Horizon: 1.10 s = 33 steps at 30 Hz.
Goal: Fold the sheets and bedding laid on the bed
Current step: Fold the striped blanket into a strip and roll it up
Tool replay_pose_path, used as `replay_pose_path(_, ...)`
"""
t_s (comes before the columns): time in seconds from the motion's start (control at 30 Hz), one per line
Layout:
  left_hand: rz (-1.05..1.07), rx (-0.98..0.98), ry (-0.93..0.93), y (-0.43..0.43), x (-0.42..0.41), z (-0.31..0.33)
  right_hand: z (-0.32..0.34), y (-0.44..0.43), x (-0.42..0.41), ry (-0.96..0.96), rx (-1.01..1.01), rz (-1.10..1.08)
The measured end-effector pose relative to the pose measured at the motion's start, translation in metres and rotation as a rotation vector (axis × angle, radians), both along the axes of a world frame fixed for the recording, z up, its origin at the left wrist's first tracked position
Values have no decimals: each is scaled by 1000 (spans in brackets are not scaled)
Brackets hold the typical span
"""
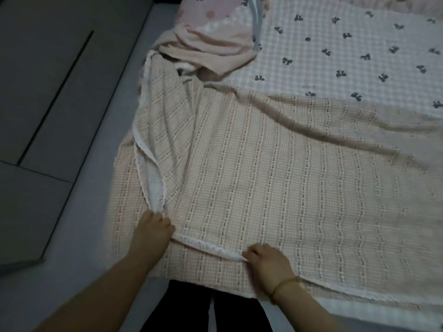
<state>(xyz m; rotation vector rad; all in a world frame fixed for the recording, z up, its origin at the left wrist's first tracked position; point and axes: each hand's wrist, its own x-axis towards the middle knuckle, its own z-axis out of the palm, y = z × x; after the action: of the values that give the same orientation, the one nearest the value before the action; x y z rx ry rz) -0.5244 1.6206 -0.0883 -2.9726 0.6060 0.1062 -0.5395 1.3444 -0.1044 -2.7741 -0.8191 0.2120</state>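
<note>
dim, flat indoor light, no glare, only soft shadows in the folds of the blanket (263, 176). everything looks soft and grainy, my left hand (153, 232) a little smeared, and the frame's edges are bowed by the wide lens.

Dim light. Dark grey panels (36, 92) fill ten o'clock (a dark groove (55, 99) splits them); a paler grey strip (96, 164) runs alongside.

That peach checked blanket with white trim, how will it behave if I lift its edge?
Probably floppy: the checked blanket lies in soft wrinkles, its edge slack between the left hand and right hand. Likely light; a mere pinch holds the trim.
</note>
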Motion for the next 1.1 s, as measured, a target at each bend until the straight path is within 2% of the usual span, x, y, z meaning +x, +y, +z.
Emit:
replay_pose_path(0.1,-23,-62,-142,2,3,-13,-8,16,10,-38,48,70)
replay_pose_path(0.3,-162,-9,-124,29,14,-20,-13,93,8,-17,20,79)
replay_pose_path(0.5,-230,43,-148,76,55,-26,-17,164,6,7,28,-158)
replay_pose_path(0.67,-260,150,-71,125,97,-12,-21,206,19,-57,-41,-345)
replay_pose_path(0.77,-365,32,-128,142,105,3,-11,211,14,-182,6,-410)
replay_pose_path(0.87,-330,-194,-157,166,89,17,4,208,-4,-375,259,-475)
replay_pose_path(0.93,-280,-328,-232,185,58,22,10,208,-18,-417,344,-495)
replay_pose_path(1.03,-277,-417,-238,201,-1,15,5,213,-41,-338,291,-458)
replay_pose_path(1.1,-252,-315,-78,193,-28,8,-5,214,-58,-174,209,-427)
